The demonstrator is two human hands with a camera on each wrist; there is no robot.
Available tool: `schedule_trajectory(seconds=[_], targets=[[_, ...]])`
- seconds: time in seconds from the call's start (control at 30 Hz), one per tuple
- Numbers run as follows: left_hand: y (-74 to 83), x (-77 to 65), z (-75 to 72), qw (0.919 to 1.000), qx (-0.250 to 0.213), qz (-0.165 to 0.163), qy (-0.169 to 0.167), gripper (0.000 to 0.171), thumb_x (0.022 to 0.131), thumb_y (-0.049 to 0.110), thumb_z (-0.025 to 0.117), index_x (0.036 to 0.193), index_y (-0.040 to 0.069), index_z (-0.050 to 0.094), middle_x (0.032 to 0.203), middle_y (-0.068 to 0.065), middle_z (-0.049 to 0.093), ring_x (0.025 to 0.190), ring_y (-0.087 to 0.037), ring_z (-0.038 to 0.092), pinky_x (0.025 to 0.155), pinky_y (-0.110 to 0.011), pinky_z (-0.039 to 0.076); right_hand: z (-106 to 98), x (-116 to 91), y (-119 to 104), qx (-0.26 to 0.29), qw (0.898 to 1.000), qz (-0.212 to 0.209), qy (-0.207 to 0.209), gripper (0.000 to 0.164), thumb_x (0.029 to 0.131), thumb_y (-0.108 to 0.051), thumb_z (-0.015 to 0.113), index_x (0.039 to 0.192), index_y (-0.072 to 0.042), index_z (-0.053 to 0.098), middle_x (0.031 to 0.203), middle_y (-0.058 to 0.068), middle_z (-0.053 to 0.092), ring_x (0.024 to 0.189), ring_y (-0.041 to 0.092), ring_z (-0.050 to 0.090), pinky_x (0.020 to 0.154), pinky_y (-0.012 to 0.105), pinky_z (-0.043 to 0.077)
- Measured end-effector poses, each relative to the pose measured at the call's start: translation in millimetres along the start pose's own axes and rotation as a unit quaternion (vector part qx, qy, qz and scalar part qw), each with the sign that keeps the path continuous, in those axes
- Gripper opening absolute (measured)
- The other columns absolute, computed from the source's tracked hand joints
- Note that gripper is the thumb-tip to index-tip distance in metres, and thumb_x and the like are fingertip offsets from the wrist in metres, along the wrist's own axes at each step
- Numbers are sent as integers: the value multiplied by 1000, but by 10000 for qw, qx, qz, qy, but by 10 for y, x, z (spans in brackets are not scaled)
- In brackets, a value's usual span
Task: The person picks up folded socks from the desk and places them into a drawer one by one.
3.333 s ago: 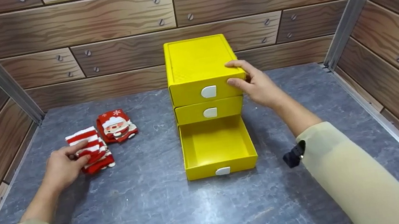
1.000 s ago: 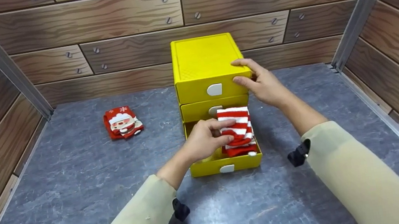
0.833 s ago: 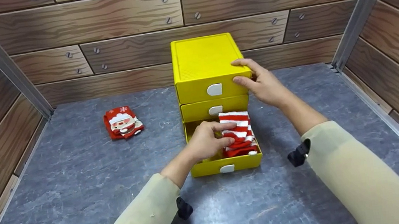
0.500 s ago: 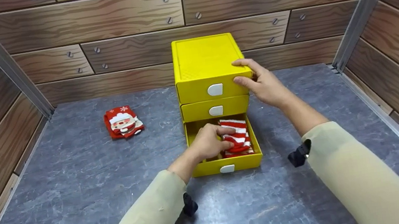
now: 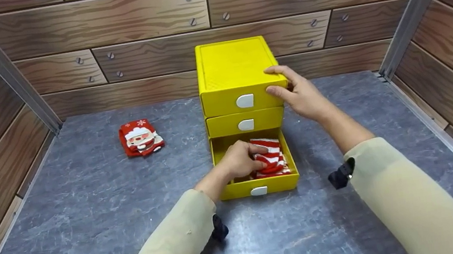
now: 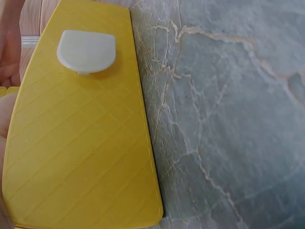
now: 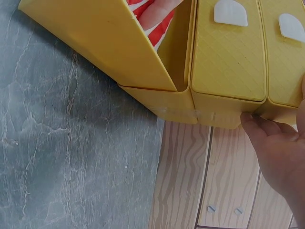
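Observation:
My left hand (image 5: 239, 160) reaches into the pulled-out bottom drawer (image 5: 239, 191) of a small yellow drawer cabinet (image 5: 236, 64). Between thumb and fingers it pinches a folded red-and-white striped sock (image 5: 273, 156), which lies low inside the drawer's right half. Part of the sock is hidden behind the fingers. My right hand (image 5: 298, 93) grips the cabinet's upper right front corner, thumb on the front and a finger on top. The right wrist view shows its fingers (image 7: 269, 126) against the cabinet's side. Both upper drawers are closed.
A folded red sock (image 5: 140, 138) with a Santa face lies on the grey marbled table (image 5: 169, 222), left of the cabinet. White pull tabs (image 5: 245, 101) stick out from the drawer fronts. Wood-patterned walls (image 5: 142, 15) enclose the back and sides.
The striped sock has travelled from the table at left into the bottom drawer in my left hand, then sunk lower there. My right hand has kept its place on the cabinet.

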State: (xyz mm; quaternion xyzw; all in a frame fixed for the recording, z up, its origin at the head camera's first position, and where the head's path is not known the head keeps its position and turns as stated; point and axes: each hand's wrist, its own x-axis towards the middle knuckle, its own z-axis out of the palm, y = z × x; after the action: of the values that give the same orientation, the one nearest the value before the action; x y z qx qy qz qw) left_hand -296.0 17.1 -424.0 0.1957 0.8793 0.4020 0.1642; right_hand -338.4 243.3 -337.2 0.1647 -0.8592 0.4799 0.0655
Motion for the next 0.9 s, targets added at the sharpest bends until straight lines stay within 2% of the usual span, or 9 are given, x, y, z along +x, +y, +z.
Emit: schedule_trajectory(seconds=[0.2,0.43,0.57,0.67,0.8,0.87,0.9], targets=[[1,5,7,9999,-36,-6,-104,36,93,16,84,129,19,79,119,-5,76,102,-19,62,90,-28,55,-10,2,-9,24,10000,14,-22,50,108,-40,61,156,-31,48,142,15,56,113,29,58,92,41,50],[6,11,9,9997,193,95,-125,36,93,17,84,129,19,79,124,-6,76,109,-21,61,99,-32,50,8,14,-2,80,9999,77,-52,51,109,-33,61,158,-27,46,139,18,56,112,30,57,91,40,48],[12,10,-1,9992,328,215,-123,36,93,17,84,129,18,79,122,-7,76,109,-22,62,100,-33,49,11,-36,-118,69,9999,127,-43,49,110,-30,60,157,-22,46,134,20,56,109,30,56,88,37,48],[15,-7,-29,9996,183,116,-179,37,94,18,83,131,19,79,122,-6,76,103,-19,62,97,-31,52,7,-90,-247,103,9999,102,-51,48,111,-28,59,156,-19,47,131,22,56,107,30,56,89,41,48],[31,-52,-105,9993,-296,-43,-244,40,95,15,83,134,16,77,114,-7,77,88,-18,70,84,-30,59,7,-128,-315,136,9998,83,-70,48,111,-28,59,156,-18,46,133,23,56,109,31,56,93,47,49],[47,-88,-160,9977,-624,-97,-255,40,95,11,81,135,14,75,110,-10,78,83,-25,75,80,-35,63,7,-126,-312,135,9998,87,-74,48,111,-27,59,156,-18,46,134,23,57,111,31,57,93,44,49],[57,-113,-196,9974,-679,-110,-225,40,96,11,81,135,14,75,110,-11,78,84,-25,75,79,-35,63,8,-133,-327,134,9998,95,-83,48,111,-28,59,156,-18,46,135,23,56,112,31,57,93,43,49]])
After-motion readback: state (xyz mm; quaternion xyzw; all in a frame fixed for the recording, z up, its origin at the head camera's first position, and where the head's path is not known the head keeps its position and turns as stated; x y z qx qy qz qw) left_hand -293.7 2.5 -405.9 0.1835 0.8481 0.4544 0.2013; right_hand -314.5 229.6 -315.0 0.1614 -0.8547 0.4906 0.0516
